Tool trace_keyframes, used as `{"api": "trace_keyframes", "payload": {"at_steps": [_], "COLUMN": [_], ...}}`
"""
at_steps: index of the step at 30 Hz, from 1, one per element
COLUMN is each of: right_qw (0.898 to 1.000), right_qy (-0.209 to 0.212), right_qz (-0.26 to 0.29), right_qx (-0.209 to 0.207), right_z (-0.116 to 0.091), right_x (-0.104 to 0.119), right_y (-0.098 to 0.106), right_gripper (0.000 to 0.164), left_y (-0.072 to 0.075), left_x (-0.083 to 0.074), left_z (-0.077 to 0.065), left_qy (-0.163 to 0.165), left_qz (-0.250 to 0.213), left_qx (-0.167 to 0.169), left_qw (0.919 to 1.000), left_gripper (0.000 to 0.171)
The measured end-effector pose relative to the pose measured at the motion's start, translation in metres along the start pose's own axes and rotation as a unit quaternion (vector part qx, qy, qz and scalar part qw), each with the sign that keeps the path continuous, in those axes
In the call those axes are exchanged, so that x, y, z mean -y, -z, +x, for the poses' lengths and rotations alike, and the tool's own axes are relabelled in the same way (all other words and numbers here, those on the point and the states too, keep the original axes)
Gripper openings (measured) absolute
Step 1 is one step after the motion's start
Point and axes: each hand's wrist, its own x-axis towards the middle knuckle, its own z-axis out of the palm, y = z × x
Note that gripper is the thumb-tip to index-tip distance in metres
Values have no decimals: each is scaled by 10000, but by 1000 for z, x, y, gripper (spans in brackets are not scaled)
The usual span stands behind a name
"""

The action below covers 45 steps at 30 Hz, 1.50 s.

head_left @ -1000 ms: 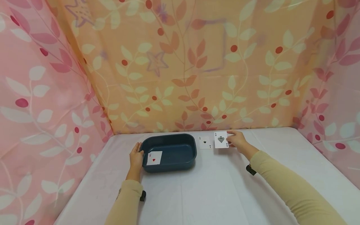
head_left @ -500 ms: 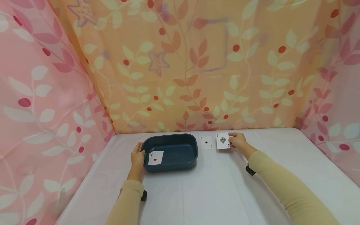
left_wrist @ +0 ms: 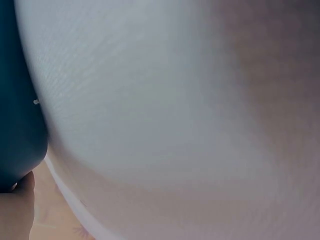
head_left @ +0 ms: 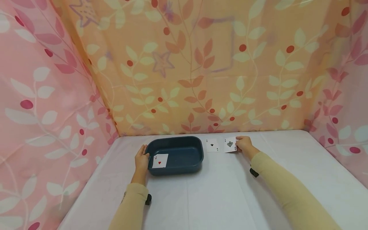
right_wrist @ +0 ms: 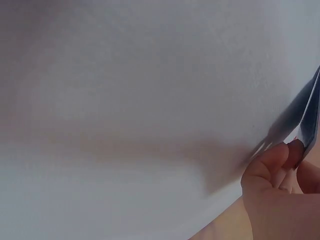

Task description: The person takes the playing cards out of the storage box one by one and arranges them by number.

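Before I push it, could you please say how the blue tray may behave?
The blue tray is wide and low, so probably slides rather than tips. Its smooth, even walls suggest stiffness; the heart card inside may shift.

Smooth plastic tub [head_left: 184, 158], paper card [head_left: 230, 144], matt cloth [head_left: 214, 191]

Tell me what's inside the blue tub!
Inside the blue tub, I can see a playing card with a red heart, face up at the end by the left hand. It covers whatever is beneath, so I can't tell if more cards hide there.
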Motion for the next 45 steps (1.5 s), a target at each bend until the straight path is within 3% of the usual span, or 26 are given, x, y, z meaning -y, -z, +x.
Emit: {"api": "trace_keyframes", "payload": {"at_steps": [6,10,14,18,22,30,38,45], "right_qw": [9995,9995,9991,9994,9992,9994,9981,9883], "right_qy": [-231,-113,-330,-238,-106,179,35,36], "right_qz": [-123,292,144,40,-299,-291,547,1423], "right_qx": [-168,-88,-236,-255,-228,103,276,543], "right_z": [32,53,28,2,-9,-25,-37,-45], "right_x": [-13,-28,-10,3,10,18,21,27], "right_y": [4,7,3,2,3,-1,-13,-27], "right_gripper": [70,76,71,69,69,59,58,57], "left_y": [-1,-2,-3,-3,-2,0,1,1], "left_x": [1,1,2,3,4,4,5,7], "left_z": [1,0,0,0,2,5,7,8], "left_qy": [-45,-87,-109,-118,-144,-126,-136,-48], "left_qz": [-47,-87,-118,-47,37,167,66,90], "left_qx": [2,19,-1,-2,-4,59,104,91], "left_qw": [10000,9999,9999,9999,9999,9998,9998,9999], "left_gripper": [57,58,58,58,58,59,59,58]}}
